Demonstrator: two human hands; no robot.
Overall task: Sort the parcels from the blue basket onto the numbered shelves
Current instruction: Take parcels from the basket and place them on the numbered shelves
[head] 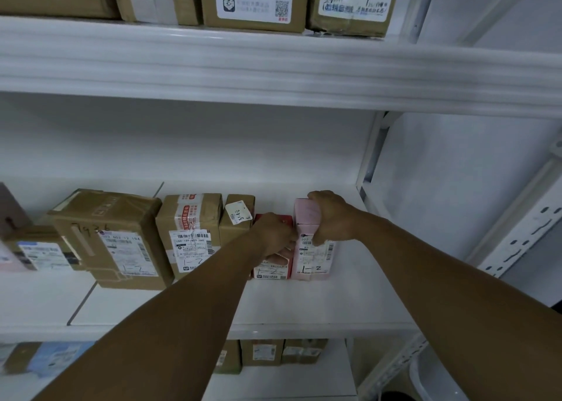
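Pink parcel (314, 259), upright, white label

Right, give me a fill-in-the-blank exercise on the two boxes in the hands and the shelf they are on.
1. The right hand grips the pink box by its ____.
2. The left hand holds the red box, which stands to the ____ of the pink box.
3. Of the three levels in view, both boxes stand on the ____ shelf.
4. The handwriting on the pink box's label reads ____.

Missing words: top; left; middle; 1-2
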